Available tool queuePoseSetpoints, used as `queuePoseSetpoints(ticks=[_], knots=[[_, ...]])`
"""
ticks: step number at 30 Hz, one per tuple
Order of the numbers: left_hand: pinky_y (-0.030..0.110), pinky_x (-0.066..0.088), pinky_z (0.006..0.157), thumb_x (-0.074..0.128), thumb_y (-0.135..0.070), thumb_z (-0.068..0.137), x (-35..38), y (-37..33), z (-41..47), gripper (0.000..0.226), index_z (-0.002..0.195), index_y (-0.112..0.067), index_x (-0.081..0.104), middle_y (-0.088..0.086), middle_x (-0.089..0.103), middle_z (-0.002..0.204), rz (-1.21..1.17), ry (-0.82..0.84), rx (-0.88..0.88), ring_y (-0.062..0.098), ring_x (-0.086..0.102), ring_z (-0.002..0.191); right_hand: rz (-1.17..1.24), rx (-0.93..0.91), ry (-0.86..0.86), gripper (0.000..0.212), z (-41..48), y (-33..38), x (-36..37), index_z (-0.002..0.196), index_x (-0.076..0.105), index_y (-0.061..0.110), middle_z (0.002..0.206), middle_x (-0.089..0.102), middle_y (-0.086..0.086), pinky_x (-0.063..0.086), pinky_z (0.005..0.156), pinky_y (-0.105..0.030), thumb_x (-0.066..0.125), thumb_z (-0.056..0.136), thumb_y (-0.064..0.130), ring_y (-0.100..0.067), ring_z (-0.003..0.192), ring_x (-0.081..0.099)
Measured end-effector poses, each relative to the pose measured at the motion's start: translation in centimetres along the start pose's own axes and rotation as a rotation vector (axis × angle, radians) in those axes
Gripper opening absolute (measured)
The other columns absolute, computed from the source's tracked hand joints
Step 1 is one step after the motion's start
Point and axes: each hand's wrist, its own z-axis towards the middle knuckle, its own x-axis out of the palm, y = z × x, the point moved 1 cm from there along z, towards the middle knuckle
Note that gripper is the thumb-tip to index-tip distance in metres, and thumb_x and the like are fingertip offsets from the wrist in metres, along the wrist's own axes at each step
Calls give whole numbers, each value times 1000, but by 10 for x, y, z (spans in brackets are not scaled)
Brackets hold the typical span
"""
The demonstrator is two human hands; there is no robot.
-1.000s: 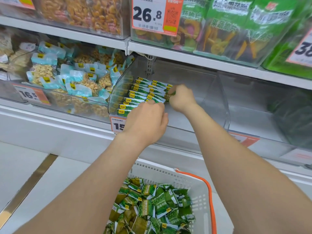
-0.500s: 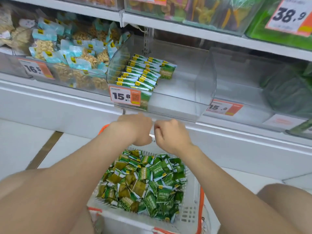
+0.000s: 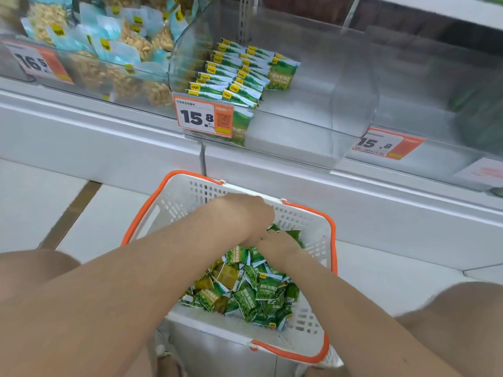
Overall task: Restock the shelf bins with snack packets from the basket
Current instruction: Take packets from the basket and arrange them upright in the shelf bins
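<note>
Fingers of left hand [image 3: 245, 216] and right hand [image 3: 275, 244] are digging among green snack packets [image 3: 245, 292] in the white basket [image 3: 174, 202], grip hidden, can't tell; a greedy handful is risking spills short of the clear bin [image 3: 353, 85].

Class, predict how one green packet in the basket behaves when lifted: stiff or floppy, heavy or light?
Probably light: the green packets are small and heaped loosely. Likely fairly stiff: those in the clear bin stand on edge in rows.
</note>
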Motion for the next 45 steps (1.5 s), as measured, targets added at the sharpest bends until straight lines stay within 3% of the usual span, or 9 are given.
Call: queuePoseSetpoints(ticks=[4,9,17,22,26,30,37,41,45], knots=[[33,41,64,53,-4,99,-5,6,5,10,102,-13,50,2,44,85,-11,-11,-28,15,44,66,-134,-15,100,77,15,6,22,160,21,21,164,25,-20,35,113,-57,63,96,11,-39,149,28],[30,36,56,56,-3,97,-11,10,15,11,99,-14,55,4,46,89,-39,-61,-23,16,47,67,-228,9,47,78,18,13,28,154,26,12,151,42,-22,38,108,-51,71,90,12,-41,137,41],[31,39,59,59,-6,97,-17,15,14,15,111,-13,59,5,51,94,-72,-86,-27,17,49,69,351,228,-26,72,9,-6,3,144,39,17,136,45,-17,55,71,-43,66,82,-5,-36,95,63],[37,50,70,56,0,95,-26,23,5,35,126,-14,62,11,57,119,-131,-129,-103,27,63,89,818,244,-343,27,-1,-14,-58,98,44,19,76,52,0,42,58,-39,61,78,12,-17,67,50],[42,52,82,58,2,95,-43,39,-13,37,128,-14,60,13,56,127,-212,-371,-212,36,62,110,1022,218,-375,43,-32,-16,-122,121,50,21,71,50,2,35,49,-27,68,82,13,-11,64,51],[41,52,75,55,1,90,-54,60,-25,34,107,-24,69,10,64,109,-411,-704,-338,37,65,100,1140,166,-358,34,-60,-17,-177,111,64,24,73,54,4,36,48,-23,73,80,14,-7,50,48],[43,54,82,47,-9,96,-87,61,-46,31,106,-29,69,4,71,106,-797,-1205,-416,28,64,95,1190,210,-616,32,-101,-41,-259,99,63,22,93,74,-6,48,61,-30,83,74,25,-21,76,65],[45,53,88,46,-19,97,-93,47,-45,30,124,-22,60,5,64,112,-1198,-1190,-407,30,63,104,1487,119,-742,22,-116,-61,-274,104,69,17,94,78,-14,63,69,-35,79,87,7,-24,76,75],[46,63,86,57,-16,101,-94,27,-32,13,104,-6,64,1,64,87,-1547,-1050,-242,17,63,84,1743,147,-739,26,-123,-74,-272,113,71,1,103,77,-16,63,70,-30,78,88,2,-22,84,75]])
